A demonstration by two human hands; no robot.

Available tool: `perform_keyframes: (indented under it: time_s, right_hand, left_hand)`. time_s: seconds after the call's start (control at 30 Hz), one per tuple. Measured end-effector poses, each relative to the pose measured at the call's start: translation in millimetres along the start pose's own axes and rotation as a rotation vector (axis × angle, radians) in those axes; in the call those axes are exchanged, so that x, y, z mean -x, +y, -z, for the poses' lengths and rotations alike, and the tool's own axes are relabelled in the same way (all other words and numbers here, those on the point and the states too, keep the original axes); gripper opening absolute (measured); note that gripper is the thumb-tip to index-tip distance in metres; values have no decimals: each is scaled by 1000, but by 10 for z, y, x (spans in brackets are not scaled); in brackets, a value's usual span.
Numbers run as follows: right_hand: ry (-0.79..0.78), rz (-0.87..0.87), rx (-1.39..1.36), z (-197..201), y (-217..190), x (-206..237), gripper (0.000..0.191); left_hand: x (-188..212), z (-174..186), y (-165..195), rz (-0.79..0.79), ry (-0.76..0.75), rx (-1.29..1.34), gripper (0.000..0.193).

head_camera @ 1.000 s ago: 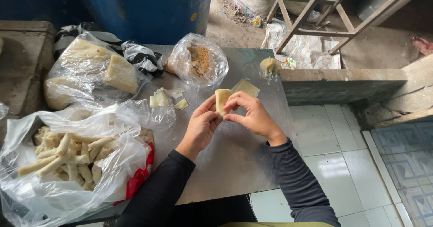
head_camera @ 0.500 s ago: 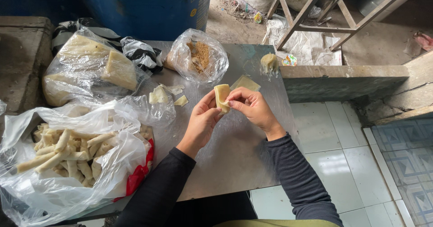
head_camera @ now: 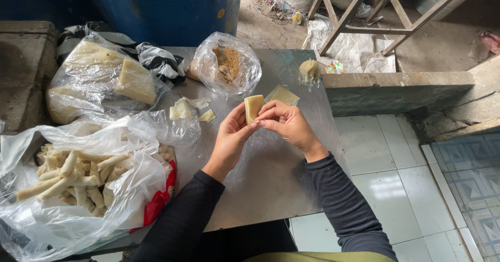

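Both hands, left hand (head_camera: 230, 137) and right hand (head_camera: 285, 124), pinch a half-rolled pastry wrapper (head_camera: 253, 107) above the metal worktop (head_camera: 271, 179). It looks thin, soft, light and easy to tear; best held at the edges with fingertips. Bag of finished rolls (head_camera: 78, 176) sits left.
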State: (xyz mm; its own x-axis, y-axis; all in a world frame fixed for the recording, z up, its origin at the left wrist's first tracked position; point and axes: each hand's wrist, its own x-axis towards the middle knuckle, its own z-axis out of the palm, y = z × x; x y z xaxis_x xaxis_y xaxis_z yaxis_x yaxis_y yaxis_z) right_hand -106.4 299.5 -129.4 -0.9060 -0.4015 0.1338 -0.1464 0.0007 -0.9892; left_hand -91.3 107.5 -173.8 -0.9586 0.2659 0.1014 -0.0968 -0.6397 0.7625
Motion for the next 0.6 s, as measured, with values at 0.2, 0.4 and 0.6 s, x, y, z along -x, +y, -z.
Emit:
perform_keyframes:
  time_s: [0.2,0.4,0.6]
  right_hand:
    - [59,-7,-64,-49,56,-17,8]
    - [124,4,-2,-162,33,-18,9]
    - [132,194,408,-212,22,-7,16]
  left_hand:
    - [16,23,-11,4,24,-10,62]
    - [4,14,-3,79,190,-93,51]
    - [-3,65,-32,57,217,-53,45]
